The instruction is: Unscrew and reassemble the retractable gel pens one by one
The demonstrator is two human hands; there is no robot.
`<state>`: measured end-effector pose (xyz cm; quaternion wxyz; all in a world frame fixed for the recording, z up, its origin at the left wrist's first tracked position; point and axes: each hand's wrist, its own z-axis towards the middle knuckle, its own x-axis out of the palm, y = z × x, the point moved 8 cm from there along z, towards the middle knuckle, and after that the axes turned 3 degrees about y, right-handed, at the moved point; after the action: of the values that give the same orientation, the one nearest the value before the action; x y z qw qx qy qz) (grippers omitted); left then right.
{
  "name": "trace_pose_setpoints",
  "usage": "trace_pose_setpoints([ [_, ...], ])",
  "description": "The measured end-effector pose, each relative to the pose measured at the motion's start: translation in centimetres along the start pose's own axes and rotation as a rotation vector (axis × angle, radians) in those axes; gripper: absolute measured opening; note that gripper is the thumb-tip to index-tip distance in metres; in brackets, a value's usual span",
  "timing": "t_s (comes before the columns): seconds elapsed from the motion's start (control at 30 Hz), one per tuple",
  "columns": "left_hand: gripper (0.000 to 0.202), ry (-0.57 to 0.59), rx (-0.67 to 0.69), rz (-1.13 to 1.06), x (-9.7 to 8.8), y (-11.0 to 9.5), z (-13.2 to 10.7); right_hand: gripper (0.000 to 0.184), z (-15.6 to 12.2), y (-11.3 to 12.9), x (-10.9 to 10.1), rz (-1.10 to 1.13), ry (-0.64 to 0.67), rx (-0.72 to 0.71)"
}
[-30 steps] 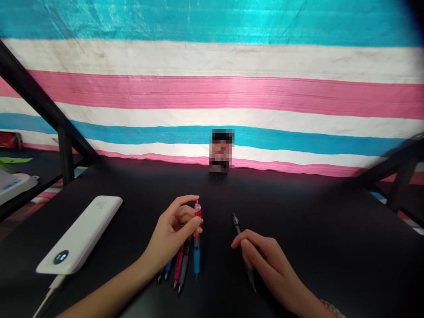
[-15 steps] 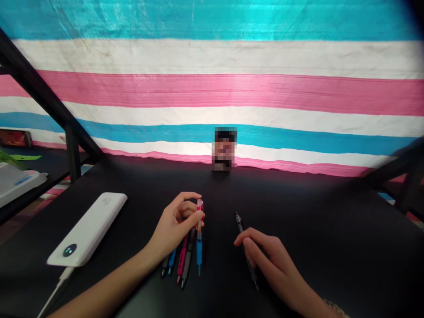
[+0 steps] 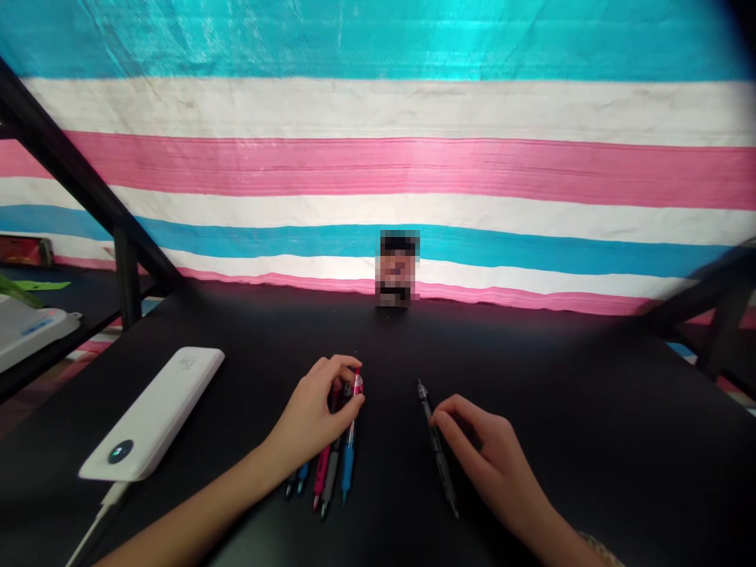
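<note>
My left hand is curled over the upper ends of a row of pens lying on the black table. Its thumb and fingers pinch a pen with a red top and blue grip, which lies among pink, grey and blue ones. My right hand rests on the table with its fingertips on a single black pen lying apart to the right, fingers bent over it.
A white power bank with a lit indicator and a white cable lies at the left. A small blurred object stands at the table's far edge against a striped tarp. Black frame bars rise at both sides; a side shelf holds a white device.
My left hand has lowered the red-topped pen from upright down into the row of pens. My right hand slid forward along the black pen.
</note>
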<state>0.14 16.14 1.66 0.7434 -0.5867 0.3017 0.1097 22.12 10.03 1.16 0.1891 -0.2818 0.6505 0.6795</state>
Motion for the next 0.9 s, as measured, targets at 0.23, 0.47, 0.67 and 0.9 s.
trace_pose_setpoints([
  [0.23, 0.033, 0.062, 0.132, 0.209, 1.1, -0.5, -0.5, 0.041, 0.4, -0.9, -0.5, -0.648, -0.026, 0.031],
  [0.47, 0.035, 0.048, 0.263, 0.413, 1.6, -2.0, -1.6, 0.037, -0.2, -0.3, 0.7, -0.721, 0.043, -0.01],
  [0.67, 0.039, 0.035, 0.444, 0.395, 2.2, -4.3, -3.1, 0.019, -0.3, 0.1, 1.3, -0.696, 0.039, -0.099],
  [0.9, 0.068, 0.009, 0.661, 0.46, 3.2, -5.7, -5.2, 0.02, -0.9, 2.8, 2.1, -0.524, 0.089, -0.37],
])
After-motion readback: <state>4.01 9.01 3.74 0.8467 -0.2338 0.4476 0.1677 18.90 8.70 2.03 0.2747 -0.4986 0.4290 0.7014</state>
